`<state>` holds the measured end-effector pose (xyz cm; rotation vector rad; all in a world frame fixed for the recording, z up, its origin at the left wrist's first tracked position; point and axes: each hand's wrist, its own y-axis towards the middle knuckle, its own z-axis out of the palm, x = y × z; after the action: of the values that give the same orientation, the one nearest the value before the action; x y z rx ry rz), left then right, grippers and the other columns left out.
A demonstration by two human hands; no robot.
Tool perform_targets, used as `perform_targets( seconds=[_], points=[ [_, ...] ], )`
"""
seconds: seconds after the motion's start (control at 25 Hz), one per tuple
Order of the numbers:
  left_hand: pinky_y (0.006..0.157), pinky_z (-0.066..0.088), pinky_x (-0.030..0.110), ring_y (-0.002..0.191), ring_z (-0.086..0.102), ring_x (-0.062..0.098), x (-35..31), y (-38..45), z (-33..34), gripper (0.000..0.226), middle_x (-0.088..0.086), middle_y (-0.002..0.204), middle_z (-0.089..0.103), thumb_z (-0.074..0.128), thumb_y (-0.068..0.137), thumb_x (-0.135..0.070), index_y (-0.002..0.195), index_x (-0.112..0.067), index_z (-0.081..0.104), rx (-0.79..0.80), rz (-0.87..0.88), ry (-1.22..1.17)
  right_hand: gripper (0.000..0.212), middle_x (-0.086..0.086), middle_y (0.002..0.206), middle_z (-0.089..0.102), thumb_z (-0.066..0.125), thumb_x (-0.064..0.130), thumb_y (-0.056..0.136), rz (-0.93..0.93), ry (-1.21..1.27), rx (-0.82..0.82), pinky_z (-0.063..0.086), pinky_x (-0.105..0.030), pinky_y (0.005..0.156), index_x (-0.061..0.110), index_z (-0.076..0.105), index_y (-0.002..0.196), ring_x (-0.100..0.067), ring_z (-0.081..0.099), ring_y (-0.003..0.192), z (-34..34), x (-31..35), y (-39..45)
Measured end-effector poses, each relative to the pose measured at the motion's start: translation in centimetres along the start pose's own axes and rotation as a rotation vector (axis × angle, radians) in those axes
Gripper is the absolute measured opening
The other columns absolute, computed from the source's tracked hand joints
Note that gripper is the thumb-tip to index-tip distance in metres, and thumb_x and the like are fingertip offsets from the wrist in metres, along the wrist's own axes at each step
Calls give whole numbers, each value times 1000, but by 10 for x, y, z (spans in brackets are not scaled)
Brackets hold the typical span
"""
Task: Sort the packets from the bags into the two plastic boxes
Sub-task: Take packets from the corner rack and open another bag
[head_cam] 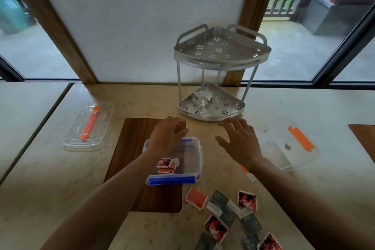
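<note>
A clear plastic box with blue clips (192, 168) stands on a dark wooden board (129, 148) and holds red packets (166, 165). My left hand (167, 135) hovers over its far edge, fingers curled, with nothing visible in it. My right hand (240, 140) is spread open over the table to the box's right. A second clear box with orange clips (288, 148) lies partly under my right forearm. Several red packets (196, 197) and dark grey packets (219, 201) lie scattered on the table in front of me.
A clear lid with an orange clip (89, 126) rests at the left. A grey two-tier corner rack (221, 57) stands at the back, with crumpled clear bags (199, 98) on its lower shelf. Behind it are a white panel and windows.
</note>
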<state>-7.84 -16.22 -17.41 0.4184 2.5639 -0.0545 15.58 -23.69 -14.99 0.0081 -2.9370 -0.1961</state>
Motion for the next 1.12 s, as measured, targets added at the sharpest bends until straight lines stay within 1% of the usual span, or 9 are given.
perform_targets(
  seconds=[0.16,0.24,0.36,0.48,0.64,0.8,0.88,1.0,1.12],
  points=[
    [90,48,35,101,56,14,-1,34,6,30,-3,112,62,61,89,-42,113,-24,63,-2,17,18,48,-2,140,50,57,48,89,-1,-15,88,41,-44,103,26,51,131,-24,41,132,3,-16,43],
    [95,47,38,107,55,14,-2,50,11,30,-4,119,61,62,89,-42,114,-26,63,11,22,18,47,-2,141,49,57,46,90,-15,-30,141,40,-45,103,27,50,132,-25,42,133,7,-24,61],
    [102,43,40,119,52,16,-7,75,26,36,-3,128,59,63,88,-40,121,-25,61,72,41,45,45,-4,140,50,55,42,91,-13,-57,198,42,-46,102,26,49,132,-27,44,130,17,-36,86],
    [102,39,38,123,50,18,-11,96,44,40,-2,132,57,66,87,-38,125,-26,59,111,110,131,43,-5,136,55,58,40,90,-10,-65,216,43,-47,101,27,52,130,-29,49,127,28,-45,108],
    [99,43,39,117,54,19,-7,123,64,43,-2,125,59,69,82,-40,122,-27,59,141,225,289,42,-3,133,57,57,43,90,-4,-111,281,44,-46,102,29,52,130,-28,51,124,53,-54,128],
    [96,47,40,113,54,23,-4,145,83,41,2,123,58,69,82,-42,119,-26,60,160,267,354,42,-3,133,55,57,42,90,-19,-145,324,45,-49,100,32,51,130,-29,50,124,72,-59,142],
    [94,48,41,111,54,23,-2,149,92,37,3,120,58,66,84,-43,116,-25,61,160,309,399,43,-3,133,55,57,43,90,-31,-149,336,44,-49,101,33,51,131,-28,49,124,79,-60,147],
    [87,47,38,103,55,22,3,151,100,22,2,111,60,57,92,-37,107,-24,64,117,332,371,44,-3,133,54,57,47,89,-38,-142,336,44,-50,101,33,52,131,-27,48,125,84,-60,152],
    [75,47,32,88,56,17,5,153,98,21,0,98,63,50,96,-31,99,-21,68,48,308,300,43,-2,134,53,57,48,89,-27,-124,321,43,-49,101,33,54,129,-26,46,126,84,-58,155]
  ],
)
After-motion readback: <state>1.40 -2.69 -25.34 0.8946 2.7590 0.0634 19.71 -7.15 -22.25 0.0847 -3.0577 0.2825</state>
